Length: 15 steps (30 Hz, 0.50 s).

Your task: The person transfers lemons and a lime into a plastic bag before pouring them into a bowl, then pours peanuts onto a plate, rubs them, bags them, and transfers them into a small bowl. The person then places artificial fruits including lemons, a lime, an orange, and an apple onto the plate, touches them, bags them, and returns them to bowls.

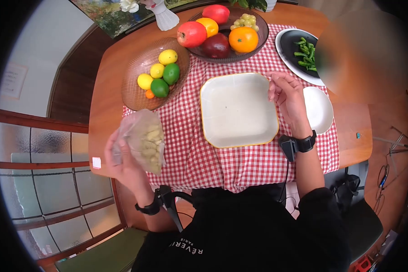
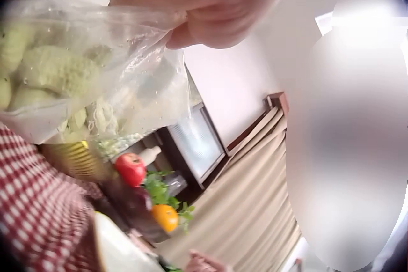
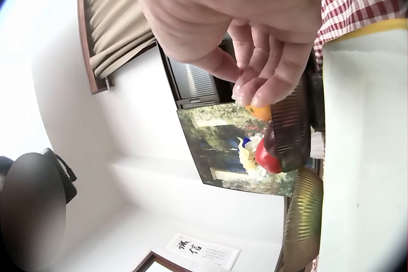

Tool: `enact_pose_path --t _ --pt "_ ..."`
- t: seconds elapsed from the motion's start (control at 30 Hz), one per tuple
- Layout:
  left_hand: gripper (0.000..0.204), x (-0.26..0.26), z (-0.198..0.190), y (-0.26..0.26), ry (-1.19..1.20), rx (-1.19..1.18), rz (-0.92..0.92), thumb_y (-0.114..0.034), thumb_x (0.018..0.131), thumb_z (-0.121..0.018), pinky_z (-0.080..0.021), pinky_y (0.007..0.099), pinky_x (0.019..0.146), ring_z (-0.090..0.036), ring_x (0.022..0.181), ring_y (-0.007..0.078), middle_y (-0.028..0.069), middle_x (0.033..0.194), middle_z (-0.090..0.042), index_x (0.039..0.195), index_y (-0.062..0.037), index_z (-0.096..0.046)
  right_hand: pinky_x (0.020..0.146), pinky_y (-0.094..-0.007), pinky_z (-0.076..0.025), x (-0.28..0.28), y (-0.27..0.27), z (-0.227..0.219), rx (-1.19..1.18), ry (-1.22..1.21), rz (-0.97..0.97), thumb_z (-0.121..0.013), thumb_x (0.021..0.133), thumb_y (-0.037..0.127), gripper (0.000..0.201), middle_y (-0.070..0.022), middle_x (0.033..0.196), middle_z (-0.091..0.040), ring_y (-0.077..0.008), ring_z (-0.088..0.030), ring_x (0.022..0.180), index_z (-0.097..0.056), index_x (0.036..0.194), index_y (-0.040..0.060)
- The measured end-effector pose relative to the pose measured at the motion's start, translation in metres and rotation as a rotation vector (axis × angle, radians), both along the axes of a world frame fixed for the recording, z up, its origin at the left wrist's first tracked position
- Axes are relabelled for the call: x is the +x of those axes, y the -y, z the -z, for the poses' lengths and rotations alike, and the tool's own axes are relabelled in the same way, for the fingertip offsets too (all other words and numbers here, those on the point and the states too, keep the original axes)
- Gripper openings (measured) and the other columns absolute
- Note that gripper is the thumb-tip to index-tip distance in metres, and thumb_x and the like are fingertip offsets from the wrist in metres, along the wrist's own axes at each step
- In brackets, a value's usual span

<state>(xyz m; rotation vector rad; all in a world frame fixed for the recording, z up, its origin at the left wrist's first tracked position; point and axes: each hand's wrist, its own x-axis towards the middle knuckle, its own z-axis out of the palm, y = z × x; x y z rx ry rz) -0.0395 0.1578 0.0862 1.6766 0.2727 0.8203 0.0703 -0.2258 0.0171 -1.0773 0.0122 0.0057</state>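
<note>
Left grip (image 1: pixel 128 168) is clamping the bag (image 1: pixel 150 141) at frame left, the dish (image 1: pixel 238 122) lying mid-frame, nearer the loosely curled right grip (image 1: pixel 292 97).

**Table surroundings, referenced to the big fruit bowl**

Big fruit bowl (image 1: pixel 263 38): dark, ribbed. Holds two red fruits (image 1: pixel 192 34), a dark red fruit (image 1: pixel 215 46), a yellow-orange fruit (image 1: pixel 208 27), an orange (image 1: pixel 244 40), green grapes (image 1: pixel 245 21).

Left of it, slightly nearer: brown ribbed bowl (image 1: pixel 132 77) with three lemons (image 1: pixel 168 56), two green fruits (image 1: pixel 159 88), one small orange fruit (image 1: pixel 150 94).

Right: black plate with white rim (image 1: pixel 285 38), green pods (image 1: pixel 307 53) on it.

Right and nearer: white round bowl (image 1: pixel 318 110).

Behind left: white vase (image 1: pixel 167 19), painting (image 1: pixel 106 19).

Near side: red-white checked cloth (image 1: pixel 190 167) over wooden table (image 1: pixel 103 86).
</note>
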Motion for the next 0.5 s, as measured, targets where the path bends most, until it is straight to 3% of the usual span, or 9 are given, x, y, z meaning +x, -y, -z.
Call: enact_pose_path --t 0.07,0.13,0.17,0.2,0.23,0.3,0.4,0.43,0.5 --pt "0.031 0.001 -0.027 0.008 0.051 -0.156 0.051 -0.009 0.107 -0.062 -0.053 0.0399 0.107 -0.069 0.118 0.0282 0.0177 0.125 -0.071 0.135 0.0030 -0.060 0.070 -0.0257 -0.058 0.002 -0.001 0.000 0.012 0.030 -0.058 -0.061 0.107 0.015 0.028 -0.0043 0.086 -0.073 -0.0109 -0.069 0.070 -0.072 0.123 -0.0059" --pt "0.033 0.006 -0.044 0.017 0.101 -0.311 0.101 -0.010 0.108 -0.061 -0.052 0.0404 0.110 -0.068 0.120 0.0285 0.0194 0.129 -0.069 0.138 0.0032 -0.057 0.084 -0.0298 -0.063 -0.003 -0.006 -0.002 0.050 0.014 -0.176 -0.059 0.109 0.018 0.035 -0.0122 0.098 -0.078 -0.0180 -0.077 0.085 -0.068 0.132 -0.0065" --pt "0.035 0.012 -0.048 0.025 0.134 -0.371 0.232 -0.012 0.109 -0.060 -0.052 0.0405 0.111 -0.066 0.122 0.0279 0.0183 0.133 -0.067 0.140 0.0035 -0.055 0.084 -0.0298 -0.063 -0.006 -0.011 -0.006 0.041 0.018 -0.183 -0.059 0.109 0.018 0.035 -0.0122 0.098 -0.078 -0.0180 -0.077 0.085 -0.068 0.132 -0.0065" --pt "0.038 0.019 -0.051 0.035 0.165 -0.433 0.370 -0.013 0.109 -0.059 -0.052 0.0405 0.111 -0.065 0.124 0.0273 0.0173 0.137 -0.065 0.142 0.0039 -0.054 0.091 -0.0330 -0.063 -0.012 -0.018 -0.013 0.020 0.012 -0.303 -0.059 0.109 0.022 0.040 -0.0167 0.106 -0.077 -0.0222 -0.077 0.095 -0.065 0.136 -0.0067" --pt "0.038 0.026 -0.052 0.047 0.171 -0.450 0.379 -0.013 0.109 -0.059 -0.052 0.0405 0.111 -0.065 0.124 0.0273 0.0173 0.137 -0.065 0.142 0.0039 -0.054 0.098 -0.0363 -0.062 -0.020 -0.024 -0.019 -0.007 0.006 -0.415 -0.059 0.110 0.026 0.045 -0.0213 0.115 -0.077 -0.0264 -0.077 0.105 -0.062 0.141 -0.0069" --pt "0.036 0.044 -0.054 0.078 0.223 -0.601 0.575 -0.013 0.110 -0.057 -0.051 0.0404 0.113 -0.062 0.128 0.0257 0.0173 0.137 -0.064 0.142 0.0030 -0.055 0.108 -0.0411 -0.057 -0.036 -0.035 -0.028 -0.068 0.048 -0.541 -0.059 0.111 0.036 0.060 -0.0260 0.132 -0.070 -0.0312 -0.070 0.124 -0.051 0.151 -0.0066" --pt "0.032 0.066 -0.062 0.130 0.304 -0.806 0.750 -0.011 0.109 -0.059 -0.052 0.0405 0.112 -0.067 0.123 0.0285 0.0200 0.131 -0.068 0.137 0.0045 -0.057 0.119 -0.0512 -0.045 -0.042 -0.043 -0.010 0.174 0.046 -0.687 -0.055 0.109 0.055 0.086 -0.0251 0.161 -0.046 -0.0334 -0.046 0.150 -0.025 0.165 -0.0030" --pt "0.030 0.072 -0.062 0.147 0.326 -0.853 0.745 -0.010 0.109 -0.060 -0.052 0.0392 0.111 -0.067 0.123 0.0269 0.0195 0.131 -0.068 0.135 0.0043 -0.057 0.119 -0.0512 -0.045 -0.045 -0.046 -0.017 0.157 0.054 -0.695 -0.055 0.109 0.055 0.086 -0.0251 0.161 -0.046 -0.0334 -0.046 0.150 -0.025 0.165 -0.0030" --pt "0.030 0.073 -0.053 0.177 0.310 -0.961 0.751 -0.010 0.107 -0.063 -0.052 0.0364 0.110 -0.067 0.123 0.0237 0.0179 0.131 -0.068 0.133 0.0041 -0.059 0.124 -0.0521 -0.039 -0.053 -0.058 -0.029 0.597 0.015 -0.466 -0.051 0.107 0.063 0.088 -0.0192 0.165 -0.044 -0.0339 -0.047 0.150 -0.026 0.167 0.0043"
